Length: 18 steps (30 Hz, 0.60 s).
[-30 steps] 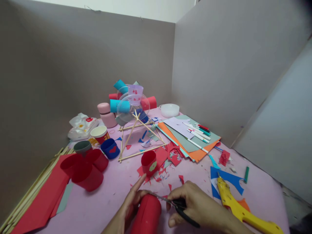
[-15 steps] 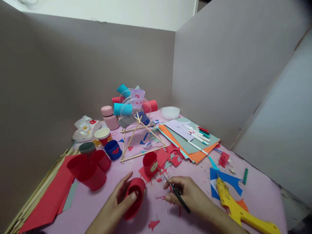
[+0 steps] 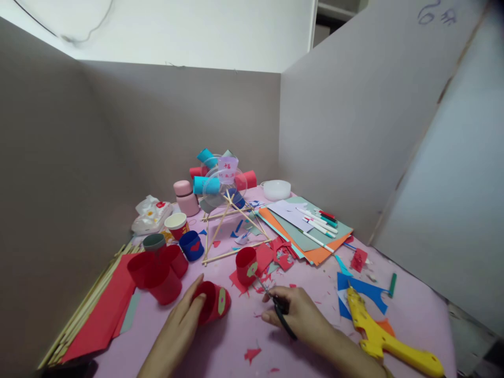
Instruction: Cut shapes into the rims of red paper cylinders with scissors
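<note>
In the head view, my left hand (image 3: 181, 314) holds a red paper cup (image 3: 218, 311) tipped on its side, its open end towards my thumb. A pale green flower cutout shows on the cup's outer wall. My right hand (image 3: 297, 311) is wrapped round the black handles of a pair of scissors (image 3: 282, 314). The thin metal blades point up and left, close to a second red cup (image 3: 244, 266) that stands upright with its own green flower. Red paper scraps (image 3: 252, 354) lie on the pink tabletop around my hands.
Several red, grey and blue cups stand at left near red paper sheets (image 3: 98, 312) and sticks. A stick-framed wheel with coloured cups (image 3: 226, 181) stands behind. Coloured paper and pens (image 3: 315, 228) lie at right, with a yellow glue gun (image 3: 378, 333) nearer me. Grey partitions enclose the table.
My left hand has turned the red cup so its flower now faces right. The right hand with the scissors has barely moved. The camera view has tilted up.
</note>
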{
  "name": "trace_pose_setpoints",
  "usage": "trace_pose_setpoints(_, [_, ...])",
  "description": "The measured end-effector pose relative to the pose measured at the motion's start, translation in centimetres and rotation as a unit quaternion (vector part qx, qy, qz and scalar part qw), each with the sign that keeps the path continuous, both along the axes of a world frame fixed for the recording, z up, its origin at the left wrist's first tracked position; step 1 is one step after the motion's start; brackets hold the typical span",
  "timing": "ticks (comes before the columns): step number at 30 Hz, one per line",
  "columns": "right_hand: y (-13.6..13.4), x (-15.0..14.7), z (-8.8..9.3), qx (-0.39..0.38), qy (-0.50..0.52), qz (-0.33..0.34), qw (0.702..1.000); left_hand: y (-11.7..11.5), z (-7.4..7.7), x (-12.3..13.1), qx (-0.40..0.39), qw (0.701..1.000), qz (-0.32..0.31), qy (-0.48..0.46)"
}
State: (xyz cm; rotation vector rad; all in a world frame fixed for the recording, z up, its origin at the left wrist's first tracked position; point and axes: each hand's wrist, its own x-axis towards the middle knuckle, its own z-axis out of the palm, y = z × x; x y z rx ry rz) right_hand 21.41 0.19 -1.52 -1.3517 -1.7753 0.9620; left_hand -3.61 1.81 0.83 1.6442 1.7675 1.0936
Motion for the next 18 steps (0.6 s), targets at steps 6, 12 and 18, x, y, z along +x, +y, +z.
trace_pose_setpoints(6, [-0.9,-0.7,0.8,0.090,-0.091,-0.088,0.988,-0.5,1.9,1.0,0.007,1.000,0.019,-0.009])
trace_pose_setpoints(12, [-0.5,-0.6,-0.1,0.290,-0.187,-0.162,0.925,-3.3,2.5,5.1,0.179,0.983,0.007,0.027])
trace_pose_setpoints(18, [-0.3,-0.2,-0.3,0.437,-0.196,-0.161,0.863,-3.6,2.5,8.6,0.095,0.992,-0.084,-0.001])
